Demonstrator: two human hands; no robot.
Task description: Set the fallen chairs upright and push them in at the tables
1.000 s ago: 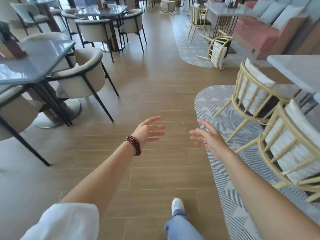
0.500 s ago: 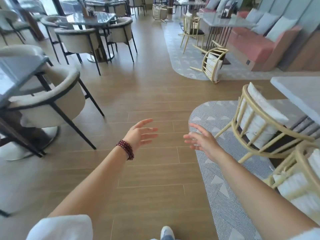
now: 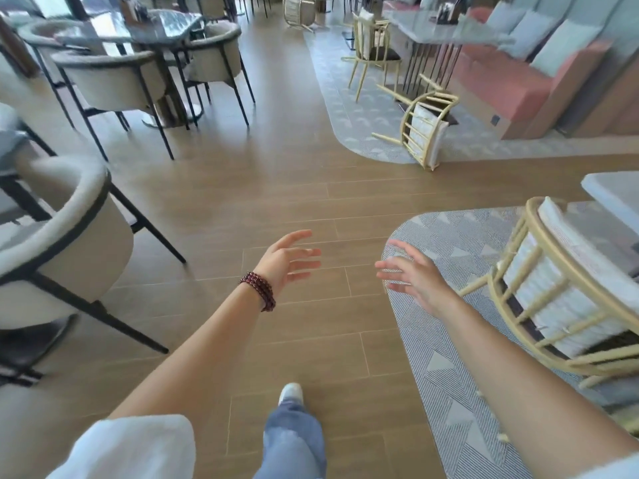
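Note:
A gold-framed chair with a white cushion [image 3: 423, 127] lies tipped on its side on the far grey rug, legs pointing left, beside the marble table [image 3: 428, 24]. Another gold chair [image 3: 297, 8] lies fallen at the far end of the aisle. Close on my right, a gold chair [image 3: 560, 292] stands upright at a white table [image 3: 612, 198]. My left hand [image 3: 287, 261], with a dark red bead bracelet on the wrist, and my right hand [image 3: 411, 274] both reach forward over the wood floor, fingers spread and holding nothing, well short of the fallen chair.
Cream tub chairs with black legs [image 3: 58, 243] stand around dark tables [image 3: 138, 25] on the left. An upright gold chair [image 3: 371, 46] stands at the marble table. A pink bench with pale cushions [image 3: 518, 81] lines the right wall. My jeans leg and white shoe [image 3: 292, 392] step forward.
I have walked forward along the aisle. The fallen gold chair on the far rug is nearer and larger, and the near chairs have slid past on both sides. Both hands stay open and outstretched.

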